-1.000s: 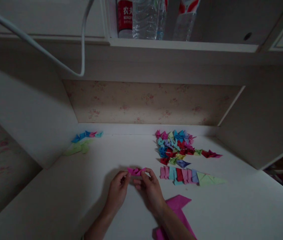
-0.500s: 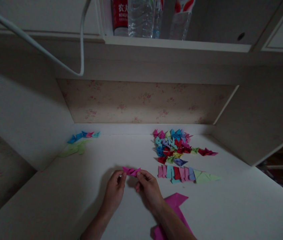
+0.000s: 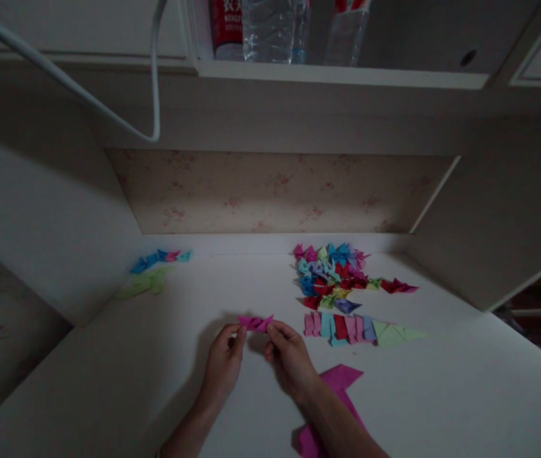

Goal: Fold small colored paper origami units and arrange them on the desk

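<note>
Both hands pinch one small folded pink paper piece [image 3: 255,322] just above the white desk [image 3: 442,394]. My left hand [image 3: 225,359] grips its left end with thumb and fingers closed. My right hand [image 3: 289,356] grips its right end the same way. To the right of my right hand lies a row of folded paper strips [image 3: 340,327] in pink, blue, red and lilac, ending in pale green triangles [image 3: 397,333]. Behind that row sits a heap of several small coloured folded pieces [image 3: 335,277].
Pink paper sheets [image 3: 335,388] lie under my right forearm. A few blue, pink and green folded pieces [image 3: 158,267] rest at the back left by the side panel. Water bottles [image 3: 270,28] stand on the shelf above, and a white cable [image 3: 156,76] hangs at the upper left.
The hands have stayed together on the pink piece, working it slightly; the view has shifted a little, and nothing on the desk has moved.
</note>
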{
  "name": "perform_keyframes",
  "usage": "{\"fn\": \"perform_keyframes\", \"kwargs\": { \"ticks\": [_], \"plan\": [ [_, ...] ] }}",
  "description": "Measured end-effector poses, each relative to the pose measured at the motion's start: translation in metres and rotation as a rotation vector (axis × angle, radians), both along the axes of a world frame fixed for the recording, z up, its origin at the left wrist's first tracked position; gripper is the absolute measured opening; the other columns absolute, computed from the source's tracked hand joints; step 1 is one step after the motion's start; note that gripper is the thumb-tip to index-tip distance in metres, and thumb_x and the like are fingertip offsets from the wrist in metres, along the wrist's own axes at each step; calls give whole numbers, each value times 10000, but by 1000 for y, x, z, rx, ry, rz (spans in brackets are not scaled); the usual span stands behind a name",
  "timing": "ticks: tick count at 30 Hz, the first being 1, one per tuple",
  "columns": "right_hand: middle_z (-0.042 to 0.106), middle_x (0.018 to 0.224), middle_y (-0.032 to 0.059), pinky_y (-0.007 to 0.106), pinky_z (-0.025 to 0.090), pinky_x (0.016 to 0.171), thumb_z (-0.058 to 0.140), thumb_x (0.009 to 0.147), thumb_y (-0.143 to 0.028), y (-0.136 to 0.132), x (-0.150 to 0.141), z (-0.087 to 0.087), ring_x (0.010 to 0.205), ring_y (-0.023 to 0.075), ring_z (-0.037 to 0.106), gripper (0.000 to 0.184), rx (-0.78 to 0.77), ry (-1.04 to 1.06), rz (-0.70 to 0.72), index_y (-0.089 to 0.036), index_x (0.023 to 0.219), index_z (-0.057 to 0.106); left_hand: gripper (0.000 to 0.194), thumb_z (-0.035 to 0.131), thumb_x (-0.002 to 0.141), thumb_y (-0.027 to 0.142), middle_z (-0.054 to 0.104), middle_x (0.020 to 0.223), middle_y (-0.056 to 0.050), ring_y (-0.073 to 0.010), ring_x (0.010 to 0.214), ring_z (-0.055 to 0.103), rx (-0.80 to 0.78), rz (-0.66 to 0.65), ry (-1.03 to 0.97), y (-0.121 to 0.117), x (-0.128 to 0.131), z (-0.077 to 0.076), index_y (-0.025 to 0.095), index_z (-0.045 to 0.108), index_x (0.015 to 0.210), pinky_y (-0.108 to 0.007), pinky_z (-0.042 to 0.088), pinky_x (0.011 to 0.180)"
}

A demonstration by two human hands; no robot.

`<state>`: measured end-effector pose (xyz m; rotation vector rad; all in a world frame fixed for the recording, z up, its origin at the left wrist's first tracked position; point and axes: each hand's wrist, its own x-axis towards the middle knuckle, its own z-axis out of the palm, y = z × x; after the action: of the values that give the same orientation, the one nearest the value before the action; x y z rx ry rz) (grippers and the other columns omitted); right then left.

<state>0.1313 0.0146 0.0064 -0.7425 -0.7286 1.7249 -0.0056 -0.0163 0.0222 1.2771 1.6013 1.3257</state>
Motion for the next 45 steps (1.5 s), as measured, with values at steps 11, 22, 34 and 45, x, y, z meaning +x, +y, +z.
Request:
{"fn": "perform_keyframes", "kwargs": {
  "ticks": [11, 22, 34, 45],
  "plan": [
    [590, 657, -36, 181, 378, 439, 769, 728, -336, 0, 0, 1, 450, 55, 514, 222, -15, 12, 14, -174, 853, 680, 474, 478, 847, 547, 468, 550, 45, -103, 471, 391, -18, -5, -29, 1, 2, 0, 122, 609, 1010, -200, 272, 431],
    [605, 643, -30, 172, 362, 439, 754, 743, -363, -5, 1, 5, 443, 51, 496, 244, -23, -17, 26, -175, 872, 667, 494, 481, 839, 559, 464, 512, 43, -113, 461, 398, -27, -17, -40, 0, 1, 2, 117, 642, 990, -204, 280, 428],
    [638, 818, 8, 186, 394, 448, 727, 760, -393, -3, 0, 6, 463, 53, 517, 258, -13, -44, 19, -169, 874, 665, 448, 503, 843, 517, 491, 506, 41, -108, 448, 407, -3, -28, -57, 2, -1, -1, 121, 653, 991, -200, 278, 416],
    [628, 802, 0, 200, 406, 441, 743, 737, -383, -3, -1, 6, 461, 69, 530, 254, -72, 29, -17, -162, 824, 652, 466, 501, 839, 525, 536, 559, 16, -116, 471, 423, -24, -47, -34, 0, 1, 4, 114, 652, 998, -211, 284, 432]
  ]
}}
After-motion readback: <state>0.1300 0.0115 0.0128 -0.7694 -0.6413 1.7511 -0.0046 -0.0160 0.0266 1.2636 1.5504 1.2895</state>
